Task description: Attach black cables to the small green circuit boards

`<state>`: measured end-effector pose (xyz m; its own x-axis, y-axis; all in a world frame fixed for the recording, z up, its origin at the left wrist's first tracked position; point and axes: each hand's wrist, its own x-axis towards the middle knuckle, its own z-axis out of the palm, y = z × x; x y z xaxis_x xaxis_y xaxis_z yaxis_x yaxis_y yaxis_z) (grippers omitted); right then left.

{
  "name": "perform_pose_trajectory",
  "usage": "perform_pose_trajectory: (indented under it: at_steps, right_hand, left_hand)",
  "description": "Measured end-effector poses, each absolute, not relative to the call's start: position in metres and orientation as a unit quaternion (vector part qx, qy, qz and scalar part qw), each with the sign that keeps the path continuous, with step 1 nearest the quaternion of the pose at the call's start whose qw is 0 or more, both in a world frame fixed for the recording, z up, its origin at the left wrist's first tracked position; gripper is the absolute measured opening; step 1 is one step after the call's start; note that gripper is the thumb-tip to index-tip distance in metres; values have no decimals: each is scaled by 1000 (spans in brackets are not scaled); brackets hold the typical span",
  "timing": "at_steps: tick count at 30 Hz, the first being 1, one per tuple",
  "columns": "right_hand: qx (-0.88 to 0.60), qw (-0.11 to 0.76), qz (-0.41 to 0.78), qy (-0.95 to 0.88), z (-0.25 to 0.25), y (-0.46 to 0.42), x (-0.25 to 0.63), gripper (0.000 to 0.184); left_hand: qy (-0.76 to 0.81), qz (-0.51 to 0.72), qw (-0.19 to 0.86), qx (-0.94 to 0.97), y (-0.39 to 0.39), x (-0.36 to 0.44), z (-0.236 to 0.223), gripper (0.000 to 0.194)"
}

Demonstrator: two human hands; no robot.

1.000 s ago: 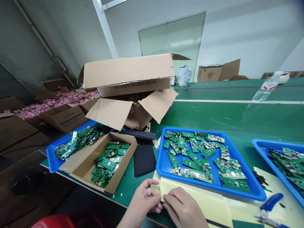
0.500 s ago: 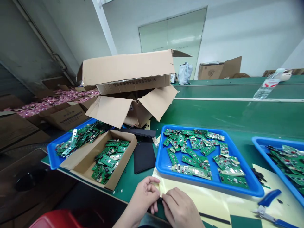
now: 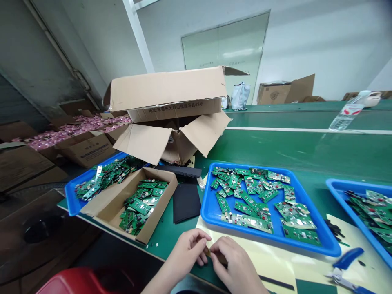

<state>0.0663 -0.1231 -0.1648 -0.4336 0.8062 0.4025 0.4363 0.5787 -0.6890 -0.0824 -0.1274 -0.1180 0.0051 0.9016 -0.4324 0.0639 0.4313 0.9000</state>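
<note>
Small brown strip (image 3: 216, 256), possibly tape, pinched between both hands' fingertips over near edge of green bench (image 3: 171, 241), just short of blue tray (image 3: 206, 212). Left hand (image 3: 186, 249) and right hand (image 3: 237, 263) have fingers narrow, holding it; exact grip partly hidden. Yellow backing sheet (image 3: 269, 265) lies beneath, blue-handled side cutters (image 3: 347, 259) to right. Best: steady pinch, clear of circuit boards (image 3: 245, 220)

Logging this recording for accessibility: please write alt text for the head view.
The left hand and right hand pinch a small dark piece above a pale yellow sheet on a green workbench. Beyond them sits a blue tray of green circuit boards, with blue-handled cutters to the right.
</note>
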Motion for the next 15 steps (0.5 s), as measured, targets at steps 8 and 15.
perform_pose_trajectory:
  at_steps: [8,15]
  right_hand:
    - [-374,344,249,-825,-166,-122,69,16]
    - [-354,285,346,-821,-161,-120,84,10]
  left_hand:
    - [631,335,563,415,-125,-81,-128,24]
    - [643,305,558,427,-122,-90,-137,14]
